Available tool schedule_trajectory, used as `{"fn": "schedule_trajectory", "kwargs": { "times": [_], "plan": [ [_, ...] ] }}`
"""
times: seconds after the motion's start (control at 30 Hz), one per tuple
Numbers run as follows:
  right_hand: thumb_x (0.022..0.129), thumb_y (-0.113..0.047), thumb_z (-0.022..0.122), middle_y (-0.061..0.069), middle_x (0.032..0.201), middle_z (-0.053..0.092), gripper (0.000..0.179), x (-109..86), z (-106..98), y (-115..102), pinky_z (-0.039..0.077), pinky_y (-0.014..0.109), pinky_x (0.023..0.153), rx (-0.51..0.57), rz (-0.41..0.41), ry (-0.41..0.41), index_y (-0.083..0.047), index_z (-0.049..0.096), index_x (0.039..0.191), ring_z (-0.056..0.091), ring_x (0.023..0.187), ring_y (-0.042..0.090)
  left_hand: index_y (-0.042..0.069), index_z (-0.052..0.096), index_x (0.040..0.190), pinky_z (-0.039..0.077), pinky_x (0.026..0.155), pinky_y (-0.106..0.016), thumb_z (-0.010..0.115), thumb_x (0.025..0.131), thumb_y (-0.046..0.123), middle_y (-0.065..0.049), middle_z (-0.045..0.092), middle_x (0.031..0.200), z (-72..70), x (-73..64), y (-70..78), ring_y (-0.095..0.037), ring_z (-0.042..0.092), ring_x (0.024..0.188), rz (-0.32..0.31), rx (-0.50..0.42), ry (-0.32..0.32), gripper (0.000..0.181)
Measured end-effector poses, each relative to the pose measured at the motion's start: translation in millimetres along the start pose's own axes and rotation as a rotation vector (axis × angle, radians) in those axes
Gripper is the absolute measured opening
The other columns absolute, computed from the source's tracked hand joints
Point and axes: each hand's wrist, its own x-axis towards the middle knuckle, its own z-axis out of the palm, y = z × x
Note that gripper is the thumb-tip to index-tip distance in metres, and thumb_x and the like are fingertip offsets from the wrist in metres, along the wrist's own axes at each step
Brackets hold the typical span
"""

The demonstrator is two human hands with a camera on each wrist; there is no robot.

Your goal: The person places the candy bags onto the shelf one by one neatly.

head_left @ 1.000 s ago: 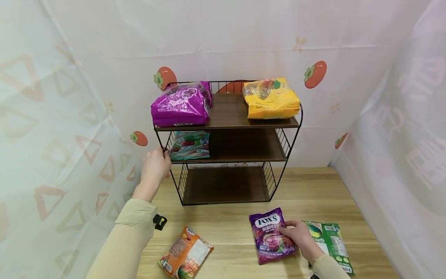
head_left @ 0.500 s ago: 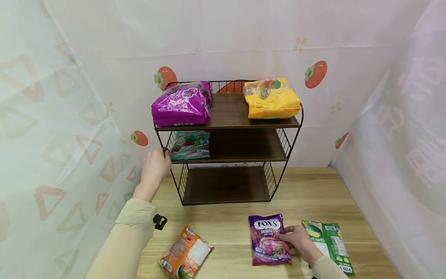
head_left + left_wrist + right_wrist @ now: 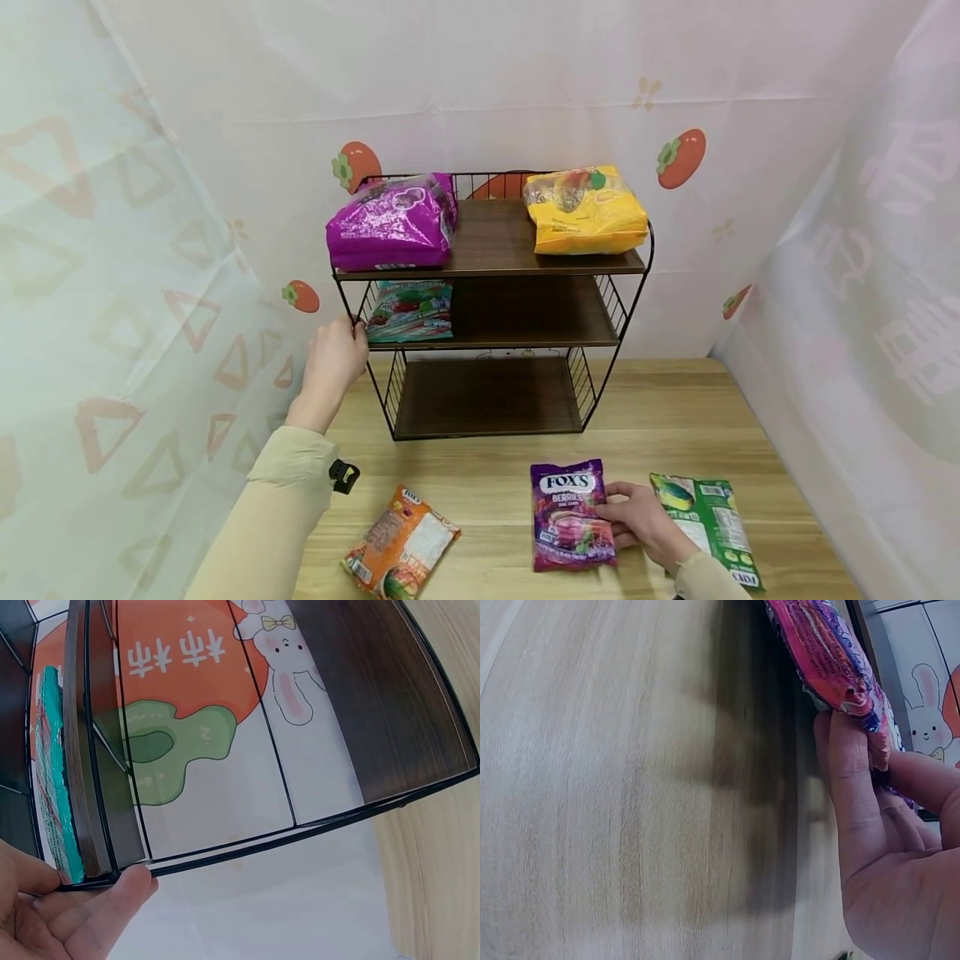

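My left hand (image 3: pixel 333 362) grips the black wire side of a three-tier shelf rack (image 3: pixel 536 312) at its middle tier. In the left wrist view its fingers (image 3: pixel 131 896) curl round the rod, close beside a teal candy bag (image 3: pixel 58 780). On the right, my right hand (image 3: pixel 643 521) pinches the right edge of a purple Fox's Berries candy bag (image 3: pixel 572 508). The bag's front faces up toward the head camera. In the right wrist view, thumb and fingers clasp the bag's edge (image 3: pixel 832 660), and a shadow falls on the wooden table beside it.
A magenta bag (image 3: pixel 390 229) and a yellow bag (image 3: pixel 588 217) stand on the top tier. On the table (image 3: pixel 480 467), an orange candy bag (image 3: pixel 405 542) lies front left and a green one (image 3: pixel 720 525) lies right, partly behind my right hand. Printed cloth walls surround everything.
The purple candy bag has turned from a slant to nearly straight and shifted slightly left, with my right hand holding it. My left hand stays on the rack.
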Motion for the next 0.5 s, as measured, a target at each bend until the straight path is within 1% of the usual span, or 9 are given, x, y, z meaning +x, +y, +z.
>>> {"fn": "schedule_trajectory", "kwargs": {
  "times": [0.2, 0.37, 0.47, 0.5],
  "plan": [
    [0.092, -0.008, 0.074, 0.019, 0.087, 0.076, 0.054, 0.8, 2.1, -3.3, 0.061, 0.037, 0.058, 0.012, -0.017, 0.005, 0.012, 0.050, 0.135, 0.074, 0.066, 0.023, -0.004, 0.060, 0.089, 0.051, 0.069, -0.058, 0.039, 0.109, 0.019, -0.028, 0.066, 0.083, -1.0, -0.6, -0.2, -0.046, 0.066, 0.075, 0.005, 0.002, -0.005, 0.037],
    [0.091, -0.009, 0.075, 0.020, 0.088, 0.076, 0.058, -0.4, 4.5, -7.6, 0.061, 0.038, 0.060, 0.011, -0.041, 0.013, 0.012, 0.049, 0.139, 0.074, 0.067, 0.024, 0.000, 0.058, 0.086, 0.050, 0.068, -0.057, 0.040, 0.109, 0.018, -0.024, 0.065, 0.080, -0.1, -1.0, -1.7, -0.044, 0.066, 0.074, 0.024, -0.004, 0.001, 0.035],
    [0.091, -0.009, 0.074, 0.020, 0.089, 0.076, 0.059, -0.9, 6.4, -10.9, 0.061, 0.039, 0.060, 0.003, -0.057, 0.025, 0.012, 0.049, 0.140, 0.074, 0.068, 0.026, -0.001, 0.060, 0.090, 0.050, 0.072, -0.058, 0.040, 0.109, 0.019, -0.025, 0.067, 0.085, 0.5, -1.2, -3.3, -0.046, 0.066, 0.081, 0.029, -0.009, -0.002, 0.034],
    [0.091, -0.009, 0.074, 0.020, 0.090, 0.076, 0.059, -1.2, 7.0, -12.3, 0.061, 0.039, 0.061, 0.000, -0.060, 0.028, 0.012, 0.048, 0.140, 0.075, 0.069, 0.026, -0.003, 0.063, 0.096, 0.050, 0.076, -0.060, 0.040, 0.109, 0.019, -0.027, 0.068, 0.091, 0.6, -1.2, -3.9, -0.048, 0.067, 0.086, 0.030, -0.012, -0.003, 0.034]
  ]
}}
